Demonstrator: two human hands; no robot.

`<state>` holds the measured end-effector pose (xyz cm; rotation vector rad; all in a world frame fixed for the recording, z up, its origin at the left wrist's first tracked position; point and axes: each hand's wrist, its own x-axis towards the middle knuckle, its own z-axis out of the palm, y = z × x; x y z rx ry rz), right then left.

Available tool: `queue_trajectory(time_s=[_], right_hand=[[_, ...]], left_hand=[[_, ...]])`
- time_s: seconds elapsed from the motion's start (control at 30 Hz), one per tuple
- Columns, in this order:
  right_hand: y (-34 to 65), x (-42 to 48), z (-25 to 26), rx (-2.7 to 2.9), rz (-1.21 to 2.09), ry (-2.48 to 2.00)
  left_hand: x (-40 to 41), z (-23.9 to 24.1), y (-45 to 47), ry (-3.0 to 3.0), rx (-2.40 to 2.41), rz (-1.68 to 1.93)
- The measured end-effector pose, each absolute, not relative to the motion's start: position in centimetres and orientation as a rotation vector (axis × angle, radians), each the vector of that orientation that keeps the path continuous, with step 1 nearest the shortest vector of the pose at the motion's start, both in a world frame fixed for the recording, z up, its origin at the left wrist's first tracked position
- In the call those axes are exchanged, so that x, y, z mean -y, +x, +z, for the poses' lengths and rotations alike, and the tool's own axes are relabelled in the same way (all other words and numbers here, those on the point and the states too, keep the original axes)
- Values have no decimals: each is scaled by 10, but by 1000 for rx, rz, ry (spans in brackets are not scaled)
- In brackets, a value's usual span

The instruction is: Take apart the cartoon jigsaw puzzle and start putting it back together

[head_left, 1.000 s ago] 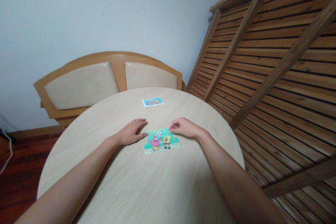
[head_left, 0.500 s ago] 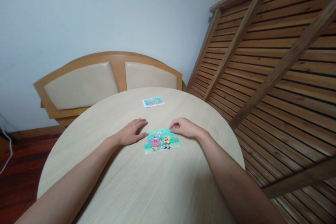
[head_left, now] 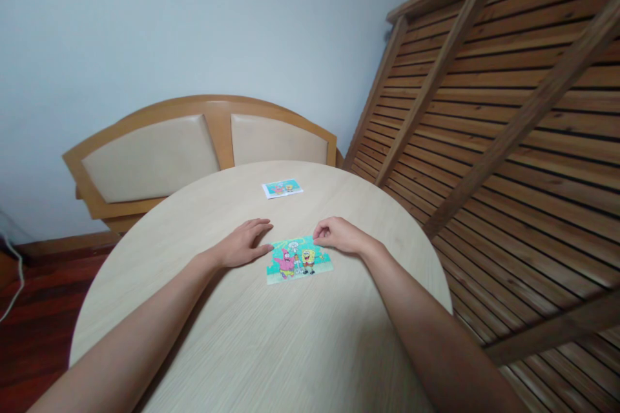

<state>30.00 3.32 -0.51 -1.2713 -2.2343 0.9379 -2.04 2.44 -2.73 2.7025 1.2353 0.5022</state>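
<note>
A cartoon jigsaw puzzle [head_left: 296, 259], mostly turquoise with a pink and a yellow figure, lies flat on the round wooden table [head_left: 232, 342]. Its right and left edges look uneven. My left hand [head_left: 245, 243] rests on the tabletop to the puzzle's left, fingers spread and palm down, with the thumb touching its upper left edge. At the upper right corner, my right hand [head_left: 339, 234] has its thumb and fingertips pinched together against the puzzle. Whatever lies between those fingertips is too small and hidden to make out.
Farther back on the table lies a small card or folded sheet [head_left: 282, 188] printed with a similar cartoon picture. Behind the table stands a wooden headboard [head_left: 220, 122] with cream panels. Tall wooden slats [head_left: 484, 142] lean along the right side. A white cable [head_left: 20, 277] hangs at far left.
</note>
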Motion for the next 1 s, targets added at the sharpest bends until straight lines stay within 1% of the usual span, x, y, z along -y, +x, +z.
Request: queue_trajectory(time_s=[0.27,0.47,0.63,0.87,1.0], right_hand=[[300,-32,-3,2250,900,-1316],[301,-28,4,2280,940,-1224],[301,-31,0,2228,868,-1268],[298,-35,-10,2205,877,-1308],[292,-35,-8,2149,946,-1391]], left_hand=[[-24,-26,-20,2699,-1235,483],[-23,-25,-20,2701,-1246,472],[-22,-24,-19,2699,-1239,493],[-22,-24,-19,2700,-1233,501],[-22,-24,-18,2699,-1243,486]])
